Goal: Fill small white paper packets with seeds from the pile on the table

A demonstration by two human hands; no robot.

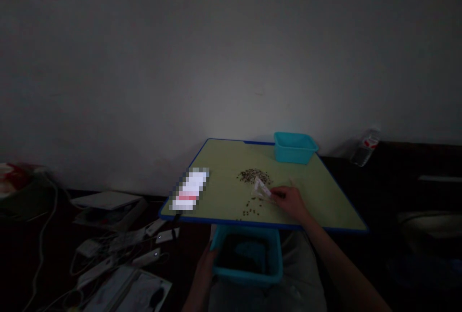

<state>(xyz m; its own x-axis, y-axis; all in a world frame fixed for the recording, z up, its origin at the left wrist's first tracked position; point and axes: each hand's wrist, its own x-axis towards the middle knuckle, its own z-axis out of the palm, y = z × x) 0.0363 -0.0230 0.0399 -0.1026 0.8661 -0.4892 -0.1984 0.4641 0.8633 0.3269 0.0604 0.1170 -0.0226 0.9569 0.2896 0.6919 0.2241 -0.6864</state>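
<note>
My right hand [288, 200] is closed on a thin whitish piece, perhaps folded paper or plastic [262, 187], at the near edge of a heap of small dark seed-like grains [249, 175]. Several stray grains [250, 212] lie between the heap and the table's front edge. Below that edge, a turquoise plastic basin [247, 277] rests at my lap, with a dark layer of what look like the same grains inside. My left hand [208, 260] grips the basin's left side; its fingers are partly hidden in shadow.
The small table [224, 155] has a pale green top and blue rim. A second turquoise basin [294, 154] stands at its back right corner. A blurred bright phone-like screen [191, 189] sits at the left. Cables and power strips [147, 256] litter the floor; a plastic bottle [366, 147] leans at the wall.
</note>
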